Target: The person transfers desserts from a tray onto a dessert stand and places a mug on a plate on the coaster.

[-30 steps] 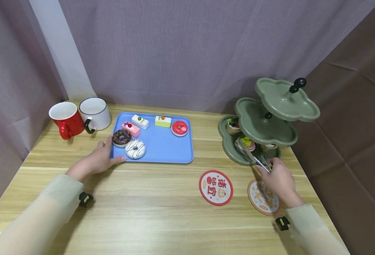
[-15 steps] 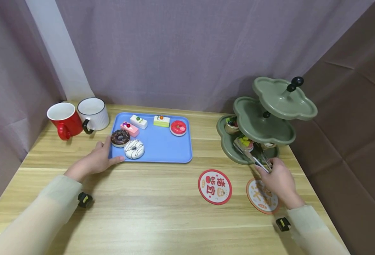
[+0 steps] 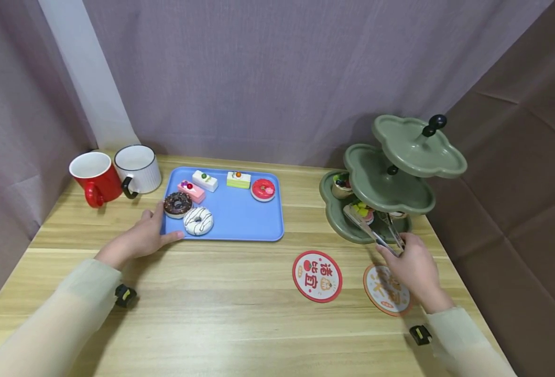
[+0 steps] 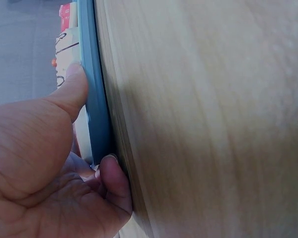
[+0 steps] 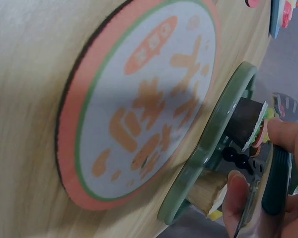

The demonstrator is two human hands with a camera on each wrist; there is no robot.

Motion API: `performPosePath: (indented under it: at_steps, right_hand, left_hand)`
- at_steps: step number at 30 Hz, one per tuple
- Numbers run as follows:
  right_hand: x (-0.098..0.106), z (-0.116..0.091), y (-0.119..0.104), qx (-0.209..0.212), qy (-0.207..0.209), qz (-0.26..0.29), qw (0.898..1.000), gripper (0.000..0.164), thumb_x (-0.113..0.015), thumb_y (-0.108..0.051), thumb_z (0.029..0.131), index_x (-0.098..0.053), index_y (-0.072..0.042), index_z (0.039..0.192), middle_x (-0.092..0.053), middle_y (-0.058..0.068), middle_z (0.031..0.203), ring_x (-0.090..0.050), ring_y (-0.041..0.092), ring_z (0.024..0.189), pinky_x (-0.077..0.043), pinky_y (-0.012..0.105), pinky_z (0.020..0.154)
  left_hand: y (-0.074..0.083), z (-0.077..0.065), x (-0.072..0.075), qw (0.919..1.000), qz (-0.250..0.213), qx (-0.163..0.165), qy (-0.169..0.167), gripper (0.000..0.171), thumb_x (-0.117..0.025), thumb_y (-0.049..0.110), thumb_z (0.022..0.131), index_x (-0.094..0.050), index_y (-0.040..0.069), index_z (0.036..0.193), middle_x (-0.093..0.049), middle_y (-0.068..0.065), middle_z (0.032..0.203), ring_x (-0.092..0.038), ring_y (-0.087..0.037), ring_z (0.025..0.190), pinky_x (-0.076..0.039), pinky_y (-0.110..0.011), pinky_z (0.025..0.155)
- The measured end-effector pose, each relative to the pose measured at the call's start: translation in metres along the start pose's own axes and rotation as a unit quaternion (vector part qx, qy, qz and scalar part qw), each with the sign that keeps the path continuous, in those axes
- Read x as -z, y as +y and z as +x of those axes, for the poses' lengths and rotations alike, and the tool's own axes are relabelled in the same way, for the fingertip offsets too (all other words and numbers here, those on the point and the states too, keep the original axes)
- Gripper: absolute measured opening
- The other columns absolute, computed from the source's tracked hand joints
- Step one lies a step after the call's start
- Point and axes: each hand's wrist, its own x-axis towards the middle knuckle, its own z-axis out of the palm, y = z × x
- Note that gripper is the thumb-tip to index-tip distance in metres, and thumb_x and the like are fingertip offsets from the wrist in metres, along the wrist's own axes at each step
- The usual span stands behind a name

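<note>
The left hand holds the near left corner of the blue tray, its thumb at the near edge and its fingers at the left edge. The left wrist view adds a side look: the thumb lies against the rim, just beside the white striped donut, while another finger curls in at the corner, low against the table.

On the tray's left are also the chocolate donut, a pink cake and a white cake; farther right are a yellow cake and a red donut.

The right hand grips metal tongs, whose arms stand apart around a fruit-topped pastry on the lowest tier of the green stand. Whether the arms touch it, I cannot tell. The right wrist view reveals the tongs' dark green grip, mostly hidden by the hand from above, and a slotted tip. It also shows the side of a tan pastry cup, largely covered in the head view.

Near the stand lie a red-rimmed coaster and, right of it, an orange-rimmed coaster.
</note>
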Motion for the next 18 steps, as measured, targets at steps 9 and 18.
performPosePath:
  at_steps: [9, 18]
  right_hand:
    - [0.000, 0.000, -0.008, 0.000, 0.015, 0.008, 1.000, 0.069, -0.068, -0.048, 0.087, -0.051, 0.010, 0.121, -0.052, 0.025, 0.105, -0.052, 0.036, 0.084, -0.043, 0.053, 0.063]
    - [-0.004, 0.002, -0.018, 0.003, 0.013, 0.015, 1.000, 0.070, -0.069, -0.046, 0.087, -0.049, 0.008, 0.125, -0.049, 0.026, 0.111, -0.051, 0.034, 0.083, -0.043, 0.050, 0.064]
  left_hand:
    - [-0.001, 0.000, 0.000, 1.0000, -0.004, 0.006, -0.004, 0.110, -0.055, 0.058, 0.091, 0.008, -0.013, 0.147, -0.024, -0.045, 0.130, -0.043, -0.048, 0.112, -0.034, -0.063, 0.099]
    - [-0.001, 0.001, -0.001, 1.0000, -0.006, 0.002, -0.001, 0.111, -0.055, 0.058, 0.091, 0.008, -0.013, 0.147, -0.023, -0.046, 0.131, -0.042, -0.049, 0.113, -0.033, -0.063, 0.099]
